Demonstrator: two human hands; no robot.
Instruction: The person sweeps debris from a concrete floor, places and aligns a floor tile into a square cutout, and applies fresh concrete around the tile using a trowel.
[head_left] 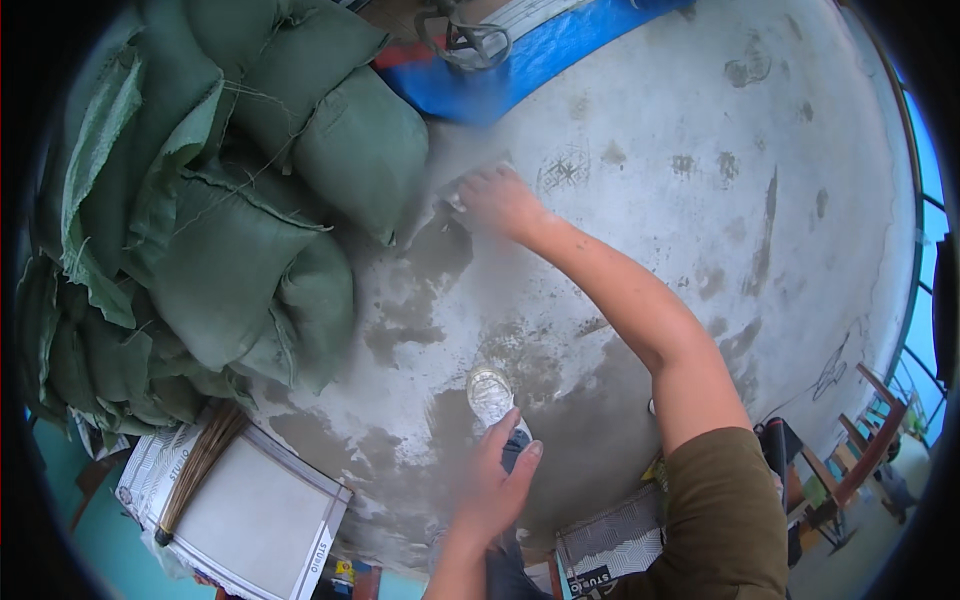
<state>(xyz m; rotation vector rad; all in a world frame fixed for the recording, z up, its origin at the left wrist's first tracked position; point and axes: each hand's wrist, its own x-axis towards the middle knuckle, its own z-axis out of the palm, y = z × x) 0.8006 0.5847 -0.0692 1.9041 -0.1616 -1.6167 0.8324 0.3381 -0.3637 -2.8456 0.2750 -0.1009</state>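
My right hand [497, 203] reaches far forward, down to the grey concrete floor [640, 230], just right of the green sacks. Its fingers are curled and pressed down beside a dark damp patch [438, 248]. What they grip, if anything, is blurred and I cannot make it out. Near my body, my left hand [495, 485] hangs over my leg, thumb and fingers apart, holding nothing. Just beyond its fingertips shows my pale shoe [490, 393], planted on the floor.
Stuffed green woven sacks [250, 260] are piled along the left. A blue sheet [555, 60] lies at the far edge, a dark metal object [465, 38] beside it. A twig broom [200, 470] rests on a pale flat panel [265, 510] at lower left. Wooden furniture [870, 450] stands at right.
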